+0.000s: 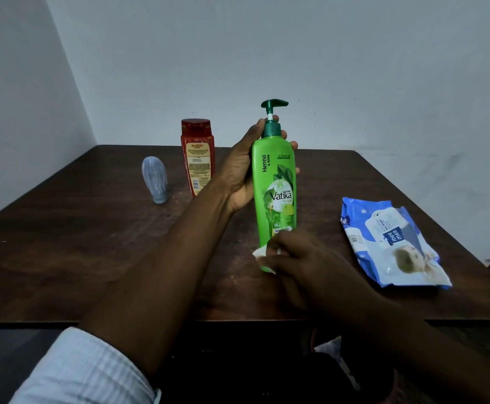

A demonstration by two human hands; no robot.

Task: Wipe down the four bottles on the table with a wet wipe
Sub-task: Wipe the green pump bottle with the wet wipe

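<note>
Between both hands, left hand (242,170) grips Vatika shampoo bottle (276,188) upright; right hand (299,258) presses wet wipe (260,253) firmly around its base.

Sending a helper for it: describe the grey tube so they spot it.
On the dark wooden table, look far left. Beside the red bottle stands the grey tube, cap down. It is the shortest container and the only grey one.

Wipe (262,254) mostly beneath right hand (306,268)

Blue wipes pack (392,243) on dark wooden table (92,243)
</note>
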